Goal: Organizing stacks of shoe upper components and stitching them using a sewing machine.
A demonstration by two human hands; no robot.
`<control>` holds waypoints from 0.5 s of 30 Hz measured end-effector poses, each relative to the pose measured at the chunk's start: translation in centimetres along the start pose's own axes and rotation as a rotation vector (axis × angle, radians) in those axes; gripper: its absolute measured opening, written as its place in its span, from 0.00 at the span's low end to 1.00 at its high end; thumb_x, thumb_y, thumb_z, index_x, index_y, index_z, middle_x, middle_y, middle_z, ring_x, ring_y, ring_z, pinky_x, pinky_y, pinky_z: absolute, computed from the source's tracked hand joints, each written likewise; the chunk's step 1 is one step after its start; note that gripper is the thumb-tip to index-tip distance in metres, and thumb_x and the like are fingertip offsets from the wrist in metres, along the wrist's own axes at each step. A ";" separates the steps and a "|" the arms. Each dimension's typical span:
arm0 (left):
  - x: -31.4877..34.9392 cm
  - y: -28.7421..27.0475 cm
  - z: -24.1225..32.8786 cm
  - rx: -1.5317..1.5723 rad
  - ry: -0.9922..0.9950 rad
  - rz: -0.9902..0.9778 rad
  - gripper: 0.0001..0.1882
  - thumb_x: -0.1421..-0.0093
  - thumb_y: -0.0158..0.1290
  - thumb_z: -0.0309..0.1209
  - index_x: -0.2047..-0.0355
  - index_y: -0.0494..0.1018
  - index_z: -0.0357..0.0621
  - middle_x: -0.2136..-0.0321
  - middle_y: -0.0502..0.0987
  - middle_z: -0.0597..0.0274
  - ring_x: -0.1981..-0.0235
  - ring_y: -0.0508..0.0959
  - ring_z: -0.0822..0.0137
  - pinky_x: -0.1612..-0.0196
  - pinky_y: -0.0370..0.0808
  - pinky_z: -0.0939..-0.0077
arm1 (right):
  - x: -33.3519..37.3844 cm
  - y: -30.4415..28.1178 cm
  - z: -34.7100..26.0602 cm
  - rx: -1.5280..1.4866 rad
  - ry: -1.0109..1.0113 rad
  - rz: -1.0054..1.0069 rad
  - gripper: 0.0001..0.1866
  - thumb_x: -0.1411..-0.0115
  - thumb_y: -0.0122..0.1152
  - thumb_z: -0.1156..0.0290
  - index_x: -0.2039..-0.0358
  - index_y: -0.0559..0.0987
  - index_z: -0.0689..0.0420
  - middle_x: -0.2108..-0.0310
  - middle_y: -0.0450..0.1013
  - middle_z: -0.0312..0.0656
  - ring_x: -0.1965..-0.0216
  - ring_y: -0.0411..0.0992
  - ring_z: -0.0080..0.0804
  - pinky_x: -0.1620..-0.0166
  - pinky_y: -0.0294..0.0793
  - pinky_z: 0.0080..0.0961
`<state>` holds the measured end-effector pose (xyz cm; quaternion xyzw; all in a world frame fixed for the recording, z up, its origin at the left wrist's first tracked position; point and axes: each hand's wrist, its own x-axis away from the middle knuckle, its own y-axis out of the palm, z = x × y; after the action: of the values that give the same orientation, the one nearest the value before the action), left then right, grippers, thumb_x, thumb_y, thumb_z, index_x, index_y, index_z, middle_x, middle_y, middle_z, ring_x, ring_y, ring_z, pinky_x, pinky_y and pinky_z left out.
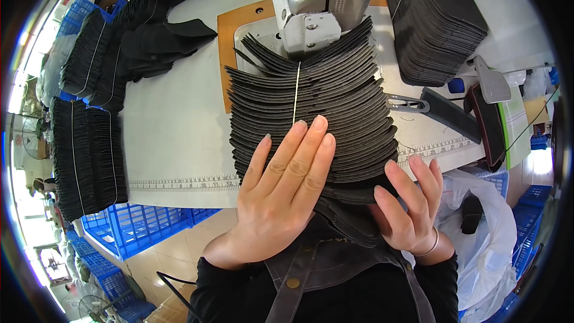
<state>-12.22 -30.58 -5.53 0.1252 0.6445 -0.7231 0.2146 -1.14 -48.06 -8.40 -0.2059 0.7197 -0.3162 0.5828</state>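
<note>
We appear to be steadying a tall stack of thin, dark pieces (344,125), and the work seems to call for even, gentle pressure. We do well to keep our left hand (278,197) flat and its fingers straight, so the layers settle together instead of sliding or fanning apart. We would use our right hand (412,206) as a soft fence, squaring the ragged side without bending the edges. We should also mind the pale cord (296,90) running down the middle of the stack, since a shove to one side could drag it off centre. The upper layers curl and splay near the silver machine head (311,27), so we would ease them gently and not force them against the metal.

The stack lies directly in front of us, on the white worktop (173,125). Our left hand rests palm down across its near part, fingers outstretched and pointing away from us, gripping nothing. Our right hand stands at the stack's near right corner, fingers apart and loosely curved; we cannot tell whether its fingertips touch the pieces. Most of the stack extends beyond both hands, toward the machine.
</note>
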 end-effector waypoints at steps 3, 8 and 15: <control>0.1 -0.1 0.0 -0.003 0.007 -0.007 0.22 0.46 0.52 0.25 0.49 0.72 0.39 0.47 0.74 0.55 0.44 0.72 0.60 0.45 0.67 0.62 | 0.2 -0.1 -0.2 0.022 -0.004 0.012 0.12 0.43 0.58 0.71 0.58 0.73 0.50 0.55 0.76 0.40 0.50 0.72 0.44 0.43 0.63 0.48; 0.0 0.0 0.0 0.010 0.001 -0.002 0.23 0.47 0.51 0.24 0.49 0.72 0.38 0.47 0.73 0.55 0.44 0.72 0.60 0.45 0.67 0.61 | 0.1 0.0 0.0 -0.010 -0.034 0.028 0.11 0.45 0.60 0.72 0.60 0.75 0.51 0.55 0.76 0.39 0.51 0.72 0.43 0.44 0.66 0.45; 0.1 0.0 0.1 0.011 -0.002 0.002 0.23 0.48 0.51 0.23 0.49 0.72 0.38 0.47 0.74 0.55 0.44 0.72 0.60 0.46 0.68 0.60 | -0.3 0.0 0.2 -0.016 -0.044 0.027 0.10 0.46 0.61 0.73 0.61 0.74 0.52 0.55 0.75 0.39 0.51 0.72 0.44 0.46 0.68 0.44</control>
<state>-12.27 -30.67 -5.56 0.1262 0.6403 -0.7265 0.2152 -0.90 -47.87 -8.21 -0.2077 0.7119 -0.2982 0.6009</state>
